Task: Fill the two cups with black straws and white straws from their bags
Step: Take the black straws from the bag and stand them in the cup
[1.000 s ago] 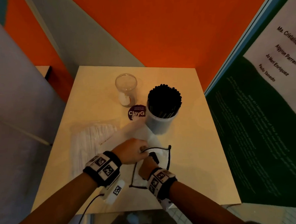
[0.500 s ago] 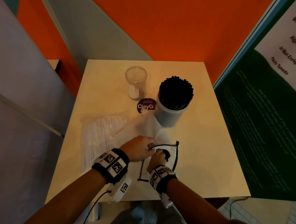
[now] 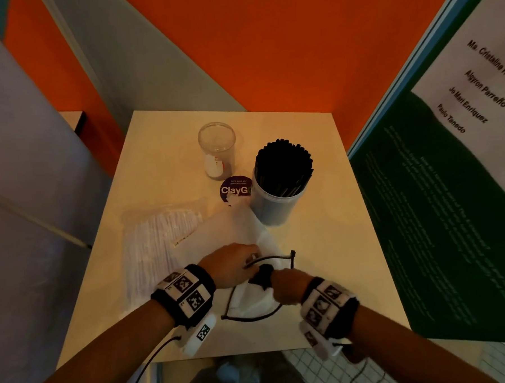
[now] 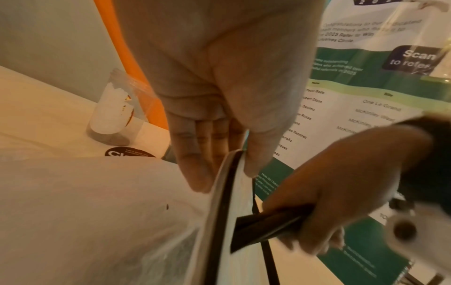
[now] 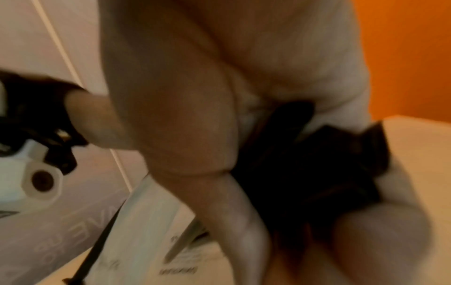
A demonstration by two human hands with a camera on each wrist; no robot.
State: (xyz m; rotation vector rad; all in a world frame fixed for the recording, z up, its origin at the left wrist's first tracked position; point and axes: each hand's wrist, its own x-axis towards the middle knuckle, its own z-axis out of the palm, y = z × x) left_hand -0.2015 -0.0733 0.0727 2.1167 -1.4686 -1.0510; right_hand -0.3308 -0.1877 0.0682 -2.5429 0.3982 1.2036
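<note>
Both hands close together — left hand pinching, right hand clenched

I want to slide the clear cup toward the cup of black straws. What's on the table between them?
In the head view, only a round purple ClayG sticker lies flat, just nearer than the gap between the clear cup and the cup of black straws.

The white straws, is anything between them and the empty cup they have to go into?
Their own clear bag wraps the white straws. The table between bag and empty cup looks bare. Both hands, left and right, are busy pinching the white bag.
</note>
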